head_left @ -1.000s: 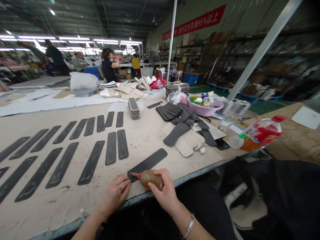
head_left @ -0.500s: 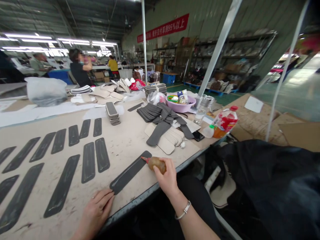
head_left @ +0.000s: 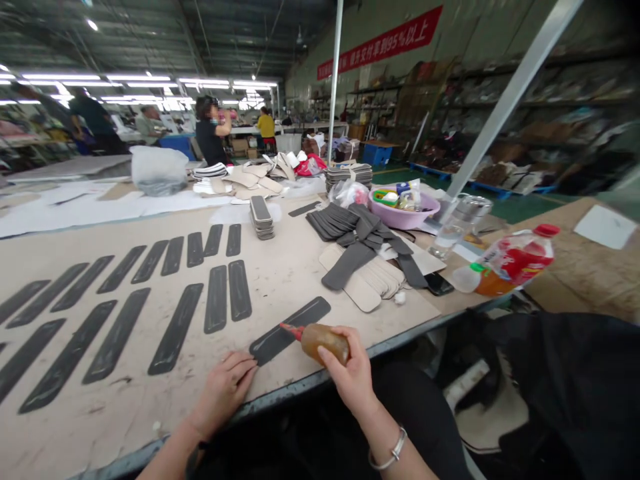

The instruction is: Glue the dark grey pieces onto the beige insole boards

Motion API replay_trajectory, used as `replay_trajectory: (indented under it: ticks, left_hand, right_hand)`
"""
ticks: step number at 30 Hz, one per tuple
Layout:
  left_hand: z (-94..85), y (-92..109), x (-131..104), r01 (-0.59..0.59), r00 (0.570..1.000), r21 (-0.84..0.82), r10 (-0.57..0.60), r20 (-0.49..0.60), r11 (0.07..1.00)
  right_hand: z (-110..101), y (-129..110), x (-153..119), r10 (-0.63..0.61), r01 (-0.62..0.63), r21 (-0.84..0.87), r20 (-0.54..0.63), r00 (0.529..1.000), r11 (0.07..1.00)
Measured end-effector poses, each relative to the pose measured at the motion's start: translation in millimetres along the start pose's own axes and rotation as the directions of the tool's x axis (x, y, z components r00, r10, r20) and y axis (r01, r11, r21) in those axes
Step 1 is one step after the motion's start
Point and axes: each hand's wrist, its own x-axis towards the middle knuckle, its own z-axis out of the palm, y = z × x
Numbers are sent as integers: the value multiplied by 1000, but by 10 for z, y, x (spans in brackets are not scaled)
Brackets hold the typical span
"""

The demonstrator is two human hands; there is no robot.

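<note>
My right hand (head_left: 354, 377) is wrapped around a squeeze glue bottle (head_left: 323, 343) with amber contents. The bottle lies tilted, its red nozzle (head_left: 292, 330) pointing left over the middle of a dark grey strip (head_left: 309, 312). That strip rests flat and slanted near the table's front edge. At its near left end, my left hand (head_left: 229, 381) grips the corner with fingers and thumb close together. To the left, several similar strips (head_left: 176, 330) lie in rows, with shiny lines along their edges.
A pile of dark pieces (head_left: 345, 263) overlaps beige pieces (head_left: 370, 293) beyond my right hand. Behind them stands a lilac basin (head_left: 400, 215). A red-labelled bottle (head_left: 520, 260), a phone (head_left: 439, 285) and a metal post (head_left: 510, 100) are at right. Co-workers are in the background.
The view has swung left. The bottle's nozzle has moved from the strip's far right end back to about its middle. My left hand stays at the near end.
</note>
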Motion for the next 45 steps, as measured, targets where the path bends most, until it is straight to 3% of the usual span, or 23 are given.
replay_trajectory:
  ticks: [4, 8, 18, 21, 26, 30, 33, 35, 41, 45]
  left_hand:
    - [8, 2, -23, 23, 1000, -14, -23, 20, 1000]
    - [27, -17, -44, 20, 1000, -32, -19, 25, 999]
    - [-7, 15, 14, 26, 999, -57, -24, 27, 998]
    - [-21, 19, 27, 17, 1000, -51, -17, 4, 999]
    - [-14, -6, 27, 3, 1000, -41, -4, -16, 999]
    - [9, -36, 27, -13, 999, -25, 12, -34, 1000]
    - [19, -50, 39, -38, 997, -22, 37, -63, 999]
    - [23, -57, 46, -49, 996, -16, 47, -75, 999]
    - [45, -97, 39, -57, 997, -5, 57, -59, 998]
    - [46, -109, 47, -60, 997, -8, 60, -49, 998]
  right_hand:
    - [164, -92, -137, -13, 5, 52, 152, 988, 999]
    - [260, -133, -161, -19, 10, 47, 178, 984, 999]
    - [104, -167, -204, 29, -27, -9, 222, 975, 1000]
    - [41, -142, -187, 47, -43, -24, 187, 981, 999]
    - [-151, -3, -28, 7, -4, -146, 20, 1000, 989]
    - [-318, 110, 142, -30, -11, -267, -150, 988, 964]
    - [-336, 111, 182, -51, -7, -278, -202, 978, 960]
    - [-274, 68, 144, -44, 6, -218, -169, 985, 976]
    - [29, -50, -47, -29, 35, -64, 84, 996, 997]
    - [13, 30, 27, -31, 34, -153, 21, 999, 988]
